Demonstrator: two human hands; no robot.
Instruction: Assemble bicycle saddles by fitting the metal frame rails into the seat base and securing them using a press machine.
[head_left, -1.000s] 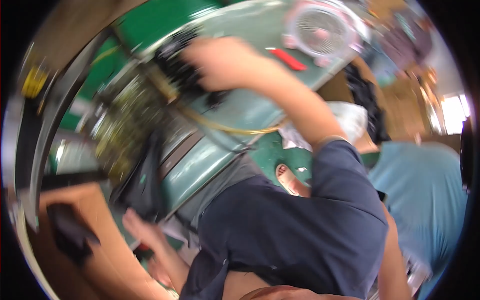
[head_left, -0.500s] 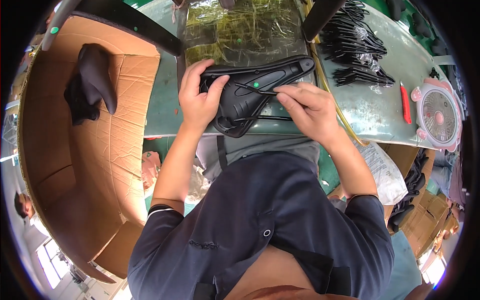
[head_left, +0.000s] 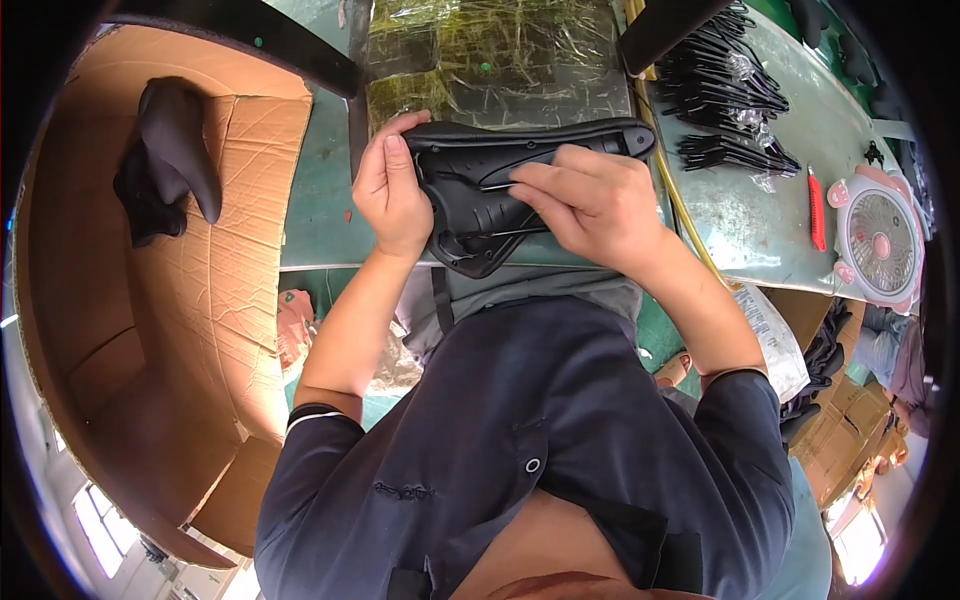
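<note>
A black bicycle saddle lies underside up at the table's near edge, its narrow nose to the right. My left hand is closed round the saddle's wide rear end, thumb along the inner edge. Across the underside runs a thin black saddle rail. My right hand pinches this rail between thumb and fingers, over the middle of the saddle. The rail's other rod lies nearer me, with its left end at the saddle's rear. My right hand hides the rail's far right part.
A cardboard box holding black saddles stands at left. At right are a stack of black rails, a red cutter and a pink fan. A tape-covered board lies beyond the saddle, between dark frame legs.
My right hand has moved left along the rail and turned more over the saddle. My left thumb has shifted up against the saddle's rear edge.
</note>
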